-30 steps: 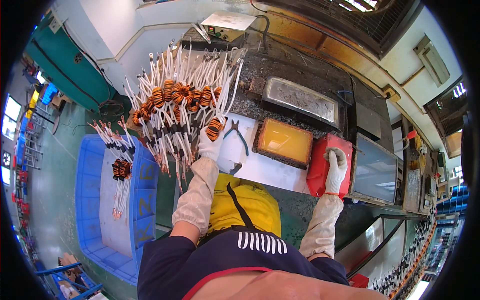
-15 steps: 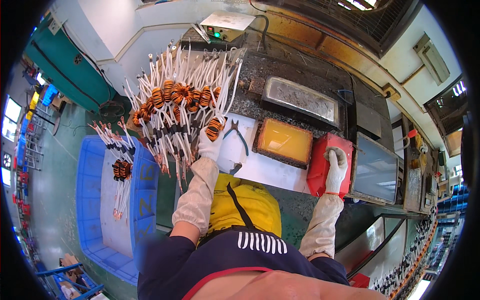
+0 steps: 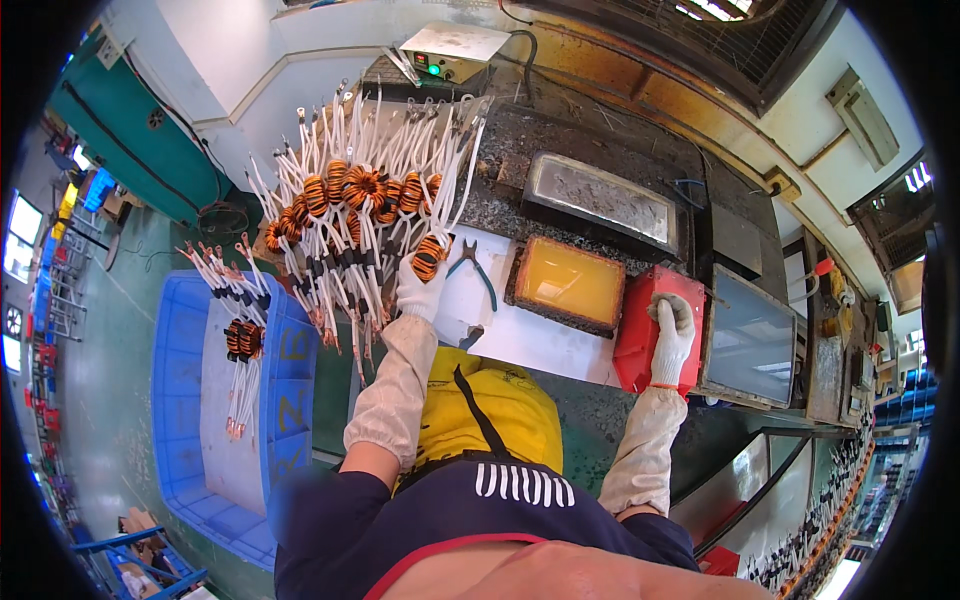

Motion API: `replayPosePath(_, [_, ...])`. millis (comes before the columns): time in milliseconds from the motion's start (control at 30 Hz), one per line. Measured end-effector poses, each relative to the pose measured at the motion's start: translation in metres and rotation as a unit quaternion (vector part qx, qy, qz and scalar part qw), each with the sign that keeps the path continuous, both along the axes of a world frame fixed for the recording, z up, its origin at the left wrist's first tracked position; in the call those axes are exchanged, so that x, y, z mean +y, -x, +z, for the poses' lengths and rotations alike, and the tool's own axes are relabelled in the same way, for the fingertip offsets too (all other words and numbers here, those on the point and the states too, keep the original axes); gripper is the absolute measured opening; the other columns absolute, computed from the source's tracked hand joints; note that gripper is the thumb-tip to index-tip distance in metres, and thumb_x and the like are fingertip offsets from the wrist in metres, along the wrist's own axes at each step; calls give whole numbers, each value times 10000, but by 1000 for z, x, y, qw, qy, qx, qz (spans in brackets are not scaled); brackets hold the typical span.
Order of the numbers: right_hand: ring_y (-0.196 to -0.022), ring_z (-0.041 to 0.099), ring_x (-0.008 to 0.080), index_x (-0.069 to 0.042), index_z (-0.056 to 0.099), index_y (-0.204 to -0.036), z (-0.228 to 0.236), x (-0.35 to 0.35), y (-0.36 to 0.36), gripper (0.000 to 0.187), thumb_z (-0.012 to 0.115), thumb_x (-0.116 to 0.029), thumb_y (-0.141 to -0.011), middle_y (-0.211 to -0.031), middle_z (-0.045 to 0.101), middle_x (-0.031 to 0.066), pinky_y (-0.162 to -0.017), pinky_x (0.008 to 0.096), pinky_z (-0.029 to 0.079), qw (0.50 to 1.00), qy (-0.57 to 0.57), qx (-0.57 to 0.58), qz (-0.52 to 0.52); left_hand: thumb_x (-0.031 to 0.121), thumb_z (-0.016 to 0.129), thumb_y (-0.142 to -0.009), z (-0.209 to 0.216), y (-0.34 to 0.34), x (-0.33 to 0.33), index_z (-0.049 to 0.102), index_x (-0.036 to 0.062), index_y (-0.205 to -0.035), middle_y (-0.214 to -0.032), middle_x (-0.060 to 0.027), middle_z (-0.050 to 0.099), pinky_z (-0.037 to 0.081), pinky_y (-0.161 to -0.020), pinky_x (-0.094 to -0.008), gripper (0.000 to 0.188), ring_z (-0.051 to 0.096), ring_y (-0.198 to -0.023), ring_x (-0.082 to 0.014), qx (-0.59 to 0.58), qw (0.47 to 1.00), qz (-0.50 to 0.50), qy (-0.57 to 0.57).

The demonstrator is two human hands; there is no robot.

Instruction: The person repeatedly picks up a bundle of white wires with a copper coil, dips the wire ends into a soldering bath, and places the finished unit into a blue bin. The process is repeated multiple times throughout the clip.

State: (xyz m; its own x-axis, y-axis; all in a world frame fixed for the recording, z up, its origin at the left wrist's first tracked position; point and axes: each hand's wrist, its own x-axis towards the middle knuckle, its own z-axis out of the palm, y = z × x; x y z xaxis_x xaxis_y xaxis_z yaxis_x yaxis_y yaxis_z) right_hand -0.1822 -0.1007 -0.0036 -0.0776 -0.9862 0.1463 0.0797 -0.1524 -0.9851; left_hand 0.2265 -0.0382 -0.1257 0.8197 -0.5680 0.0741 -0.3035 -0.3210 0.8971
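Observation:
My left hand (image 3: 420, 292), in a white glove, is closed on a toroidal coil (image 3: 430, 257) wound in orange wire with black bands. That coil sits at the right edge of a pile of similar coils (image 3: 362, 187) with white sleeved leads. My right hand (image 3: 673, 335), gloved with greyed fingertips, is at the red box (image 3: 635, 345). Its fingers are curled together over the box; whatever they may hold is hidden. Between my hands lie cutting pliers (image 3: 477, 272) with teal handles, jaws pointing away from me, on a white sheet (image 3: 535, 350).
A tray of amber-yellow material (image 3: 568, 283) stands left of the red box, and a silvery metal-filled pot (image 3: 605, 200) behind it. A control box (image 3: 452, 52) with a green light is at the back. The blue crate (image 3: 180, 400) at left holds more coils (image 3: 243, 340).

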Motion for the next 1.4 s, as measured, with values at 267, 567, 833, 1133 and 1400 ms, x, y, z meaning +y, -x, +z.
replayPosePath(267, [-859, 621, 131, -3, 614, -1043, 0, 0, 0, 127, 572, -56, -935, -1007, 660, 79, -793, 282, 525, 1000, 1, 4, 1, 333, 789, -729, -5, -2, -1, 534, 137, -1193, -1107, -130, 625, 489, -882, -426, 564, 625, -1001, -330, 7, 1000, -3, 9])
replayPosePath(567, [-860, 620, 132, 2, 613, -1047, 0, 0, 0, 131, 573, -52, -935, -1005, 659, 83, -795, 282, 529, 1000, 0, -4, 3, 348, 783, -734, 3, 1, 0, 537, 142, -1200, -1113, -126, 630, 490, -878, -425, 565, 630, -1001, -329, 9, 1000, 2, -9])
replayPosePath(833, [-853, 619, 132, 4, 613, -1043, 2, 1, -1, 129, 571, -50, -934, -1003, 658, 80, -791, 278, 526, 1000, -3, -4, 2, 349, 788, -730, 14, 5, 3, 538, 146, -1206, -1108, -117, 638, 496, -872, -418, 575, 639, -997, -318, 10, 1000, 10, -19])
replayPosePath(1133, [-846, 620, 129, 2, 615, -1041, -1, 1, 1, 127, 571, -56, -937, -999, 658, 77, -791, 276, 523, 1000, 2, -2, -1, 326, 794, -728, 25, 9, 2, 540, 122, -1210, -1096, -124, 646, 501, -872, -397, 581, 649, -980, -293, 14, 999, 13, -38])
replayPosePath(1400, [-841, 623, 130, -3, 618, -1044, 0, 0, 0, 129, 574, -61, -938, -999, 660, 72, -786, 275, 525, 1000, 2, 8, 3, 270, 786, -768, 14, 8, -1, 516, 89, -1281, -1198, -128, 590, 469, -944, -356, 608, 598, -1075, -239, 45, 990, -27, 133])
